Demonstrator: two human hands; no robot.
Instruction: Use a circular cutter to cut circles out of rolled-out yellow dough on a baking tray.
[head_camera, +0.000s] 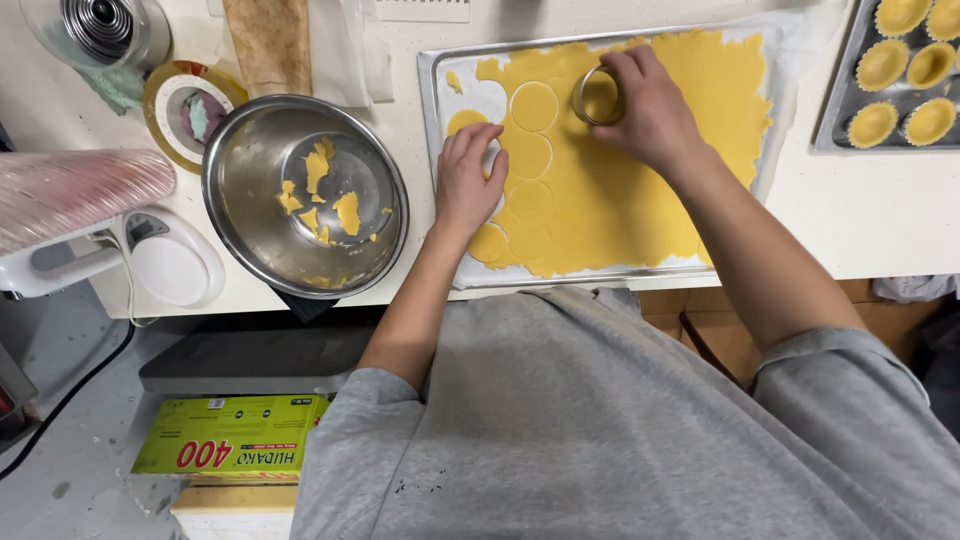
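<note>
While the right hand (650, 110) fingers grip a ring cutter (597, 96) on dough (640, 190), left hand (468, 180) fingers rest flat, loosely spread, near the tray (428, 90) edge.

I see my left hand (468, 180) lying flat and palm down, fingers spread forward, forearm bare and angled inward, my right hand (643, 110) reaching further out, fingers curled tight in a grip, both grey sleeves at the elbows
</note>
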